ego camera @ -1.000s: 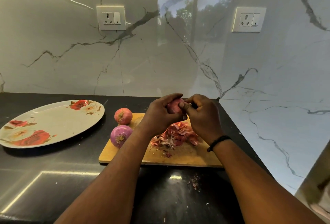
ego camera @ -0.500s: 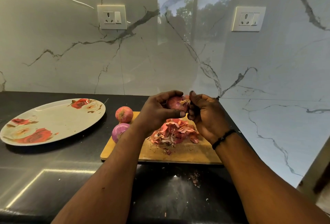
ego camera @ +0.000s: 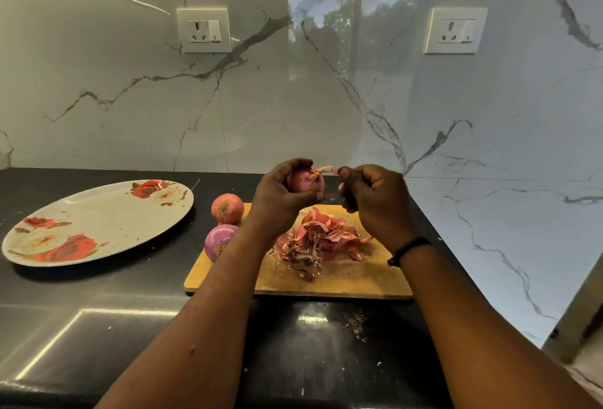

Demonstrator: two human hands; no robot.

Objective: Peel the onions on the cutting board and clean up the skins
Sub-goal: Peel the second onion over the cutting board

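Observation:
My left hand (ego camera: 280, 193) grips a red onion (ego camera: 305, 180) above the back of the wooden cutting board (ego camera: 342, 281). My right hand (ego camera: 372, 196) pinches a pale strip of skin (ego camera: 324, 169) that stretches from the onion's tip. A heap of pink onion skins (ego camera: 321, 239) lies on the middle of the board. At the board's left end sit two more onions: one with dry orange skin (ego camera: 227, 208) at the back corner, and a purple, shiny one (ego camera: 219, 240) nearer me, partly behind my left forearm.
A large oval plate with red flowers (ego camera: 98, 222) lies on the black counter (ego camera: 98, 310) to the left. Small skin crumbs (ego camera: 357, 327) are scattered on the counter in front of the board. A marble wall with two sockets stands behind and to the right.
Both hands have lifted the onion a little, and my right hand has drawn away to the right, pulling a strip of skin out from the onion's tip.

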